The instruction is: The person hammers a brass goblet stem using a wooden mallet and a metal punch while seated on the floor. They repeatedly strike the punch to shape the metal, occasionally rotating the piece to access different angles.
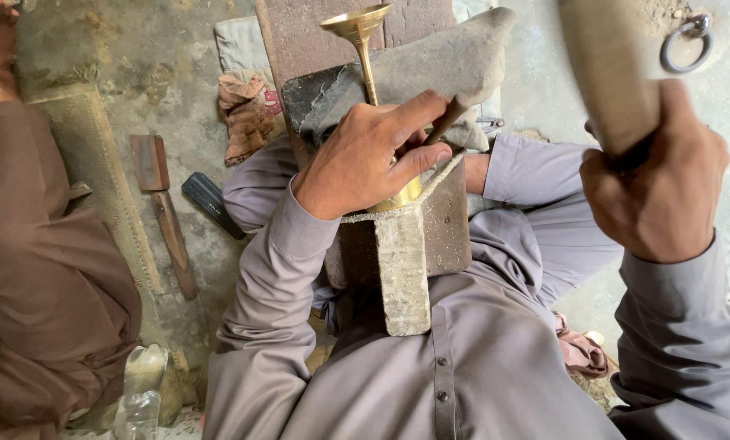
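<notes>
Raised nearest the lens, the right hand [662, 187] has its fingers clenched round a wooden mallet [605, 69], best dropped squarely while the left hand [365, 155], fingers wrapped, steadies the brass horn [363, 41] on the block's [446, 228] middle.

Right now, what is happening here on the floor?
A person sits on the floor with a wooden block between the legs. The left hand presses a brass trumpet-shaped piece and a thin rod against the block. The right hand holds a wooden mallet raised above it. Another person in brown clothes sits beside them.
</notes>
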